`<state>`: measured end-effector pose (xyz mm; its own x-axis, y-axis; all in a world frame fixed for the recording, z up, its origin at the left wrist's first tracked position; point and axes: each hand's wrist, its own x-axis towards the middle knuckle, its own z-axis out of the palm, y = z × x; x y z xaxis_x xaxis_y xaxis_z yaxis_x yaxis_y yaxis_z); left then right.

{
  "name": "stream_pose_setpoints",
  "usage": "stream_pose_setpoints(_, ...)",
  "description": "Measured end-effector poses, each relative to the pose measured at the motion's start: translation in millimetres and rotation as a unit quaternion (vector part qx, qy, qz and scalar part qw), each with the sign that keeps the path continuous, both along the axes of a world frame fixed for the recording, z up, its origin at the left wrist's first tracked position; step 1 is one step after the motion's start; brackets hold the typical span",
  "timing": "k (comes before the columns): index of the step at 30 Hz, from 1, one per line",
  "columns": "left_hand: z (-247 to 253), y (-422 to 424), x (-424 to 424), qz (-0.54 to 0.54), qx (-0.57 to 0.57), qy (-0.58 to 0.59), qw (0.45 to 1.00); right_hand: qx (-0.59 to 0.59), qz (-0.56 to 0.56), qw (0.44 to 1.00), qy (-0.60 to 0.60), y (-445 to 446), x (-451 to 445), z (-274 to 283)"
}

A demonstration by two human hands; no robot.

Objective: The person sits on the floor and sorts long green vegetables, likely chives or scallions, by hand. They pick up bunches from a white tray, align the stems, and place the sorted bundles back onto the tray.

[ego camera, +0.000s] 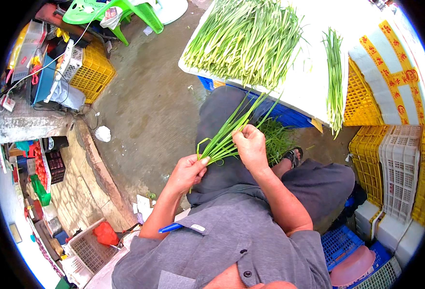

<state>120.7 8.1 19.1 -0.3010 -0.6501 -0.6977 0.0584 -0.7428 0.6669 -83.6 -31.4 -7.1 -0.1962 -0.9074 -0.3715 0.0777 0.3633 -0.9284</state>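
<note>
Between the fingers of my left hand is a loose bunch of garlic chives, spread over my lap with the tips pointing up to the right. My right hand pinches at the upper side of the same bunch; how many blades it grips is hidden by the fingers. A big pile of chives lies on a white foam board in front of me. Apart from it, near the board's right edge, rests a slim bundle of chives. Loose green trimmings are heaped on the ground below.
Yellow crates and a white crate stand on my right, below a taped foam box. A pink basin lies lower right. At left are a yellow basket, a green plastic chair and a raised kerb.
</note>
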Motion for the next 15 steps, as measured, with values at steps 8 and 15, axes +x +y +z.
stream_pose_setpoints(8, 5, 2, -2, 0.041, 0.02, 0.023, 0.999, -0.024, -0.029, 0.997, -0.068, 16, 3, 1)
stream_pose_setpoints(15, 1, 2, 0, 0.017, 0.001, 0.002, 1.0, -0.111, 0.016, 0.994, -0.003, 33, -4, 0)
